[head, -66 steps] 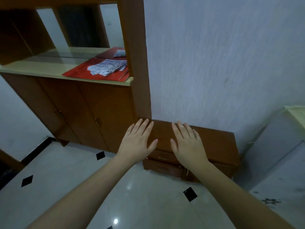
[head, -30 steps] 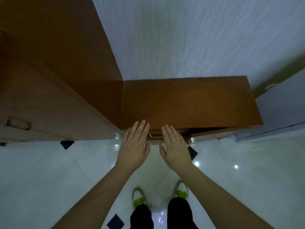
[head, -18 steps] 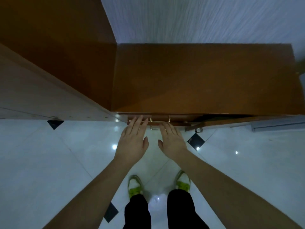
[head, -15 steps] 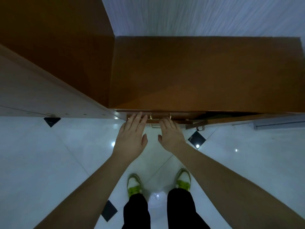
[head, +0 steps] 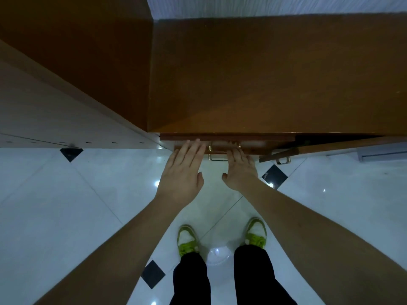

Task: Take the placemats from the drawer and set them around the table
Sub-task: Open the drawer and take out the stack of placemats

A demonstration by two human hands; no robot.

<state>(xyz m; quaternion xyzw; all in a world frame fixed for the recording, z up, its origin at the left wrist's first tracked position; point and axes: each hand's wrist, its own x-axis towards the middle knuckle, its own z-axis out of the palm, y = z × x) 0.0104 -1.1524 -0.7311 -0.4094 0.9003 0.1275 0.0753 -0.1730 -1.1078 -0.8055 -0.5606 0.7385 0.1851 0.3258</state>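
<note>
I look straight down on a low brown wooden cabinet (head: 264, 73). Under its front edge, a drawer front (head: 264, 137) shows as a thin strip with a brass handle (head: 211, 148). My left hand (head: 182, 175) reaches the drawer front left of the handle, its fingers straight and together. My right hand (head: 241, 170) is at the handle's right end with its fingers bent downward. Whether they hook the handle is hidden. No placemats are in view.
A taller wooden unit (head: 66, 73) stands against the cabinet's left side. To the right, a cabinet door (head: 319, 146) with a small brass handle (head: 283, 160) hangs ajar. I stand in green shoes (head: 187, 241) on a glossy white tiled floor (head: 66, 205).
I have walked up to the low cabinet and bent over it. Both hands have moved forward from above the floor to the drawer front, and my right fingers have bent down at the handle.
</note>
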